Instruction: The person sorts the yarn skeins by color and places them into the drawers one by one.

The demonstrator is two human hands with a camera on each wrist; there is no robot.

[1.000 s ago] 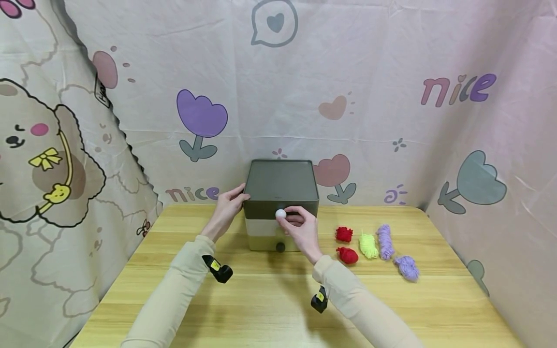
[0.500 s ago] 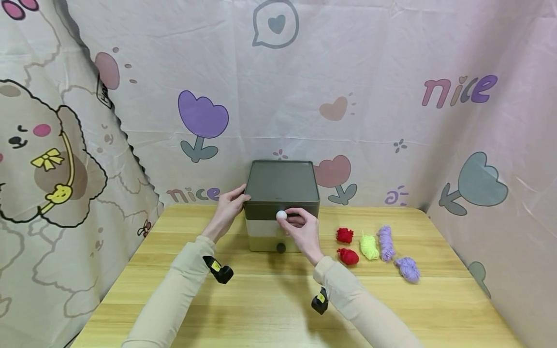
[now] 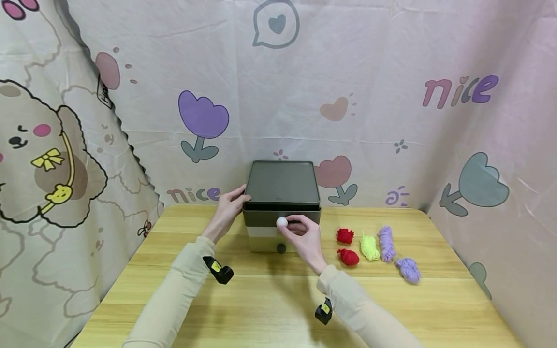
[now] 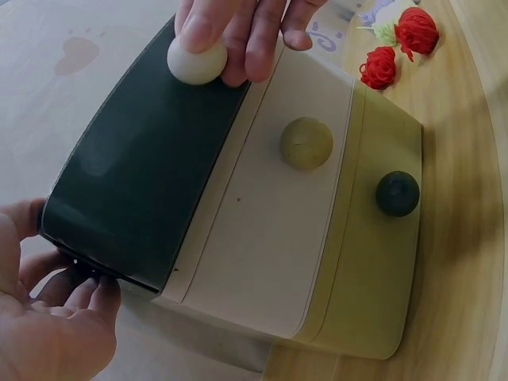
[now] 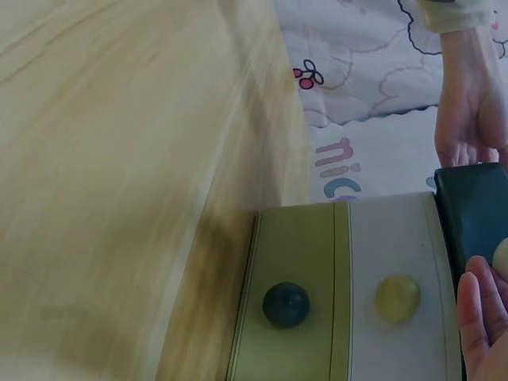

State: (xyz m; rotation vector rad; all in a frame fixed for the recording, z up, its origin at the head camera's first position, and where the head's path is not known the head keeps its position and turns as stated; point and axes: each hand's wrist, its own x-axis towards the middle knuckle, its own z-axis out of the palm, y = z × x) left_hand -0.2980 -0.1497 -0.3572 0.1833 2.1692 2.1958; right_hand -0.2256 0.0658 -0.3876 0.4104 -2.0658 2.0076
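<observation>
A small drawer box [image 3: 283,181] with a dark grey-green top stands at the back of the table. My right hand [image 3: 307,240] pinches the round white knob [image 3: 282,222] of its dark top drawer [image 4: 139,163], which sits slightly pulled out, with a black gap under the lid's front edge. My left hand [image 3: 227,209] grips the upper left corner of the box, thumb at the top edge and fingers along the side. Below, the white middle drawer [image 4: 254,210] bears a yellowish knob [image 4: 306,143]. The olive bottom drawer [image 4: 361,270] has a dark knob [image 4: 397,194]. Both lower drawers are closed.
Right of the box lie two red yarn bundles [image 3: 348,257], a neon yellow one [image 3: 369,247] and two purple ones [image 3: 407,270]. The wooden table [image 3: 261,309] backs onto a printed curtain [image 3: 278,96] close behind the box.
The right hand has drawn the top drawer a little toward the person, opening a gap below the lid. The left hand stays at the box's corner.
</observation>
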